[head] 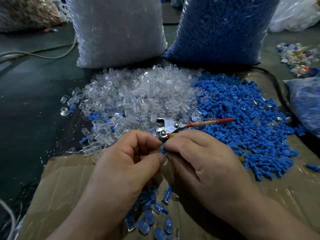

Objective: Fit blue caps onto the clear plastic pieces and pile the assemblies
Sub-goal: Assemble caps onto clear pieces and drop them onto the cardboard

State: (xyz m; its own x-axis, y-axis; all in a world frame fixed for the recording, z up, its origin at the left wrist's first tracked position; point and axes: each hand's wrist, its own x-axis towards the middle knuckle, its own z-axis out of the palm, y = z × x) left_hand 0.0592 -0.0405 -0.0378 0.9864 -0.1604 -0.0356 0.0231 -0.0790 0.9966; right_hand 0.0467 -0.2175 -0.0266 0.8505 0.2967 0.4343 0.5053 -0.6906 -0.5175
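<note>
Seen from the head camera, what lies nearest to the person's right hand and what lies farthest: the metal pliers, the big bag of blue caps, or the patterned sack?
1. The metal pliers, just beyond the fingertips of the right hand.
2. The bag of blue caps, upright behind the loose piles.
3. The patterned sack, in the far back left corner.
</note>
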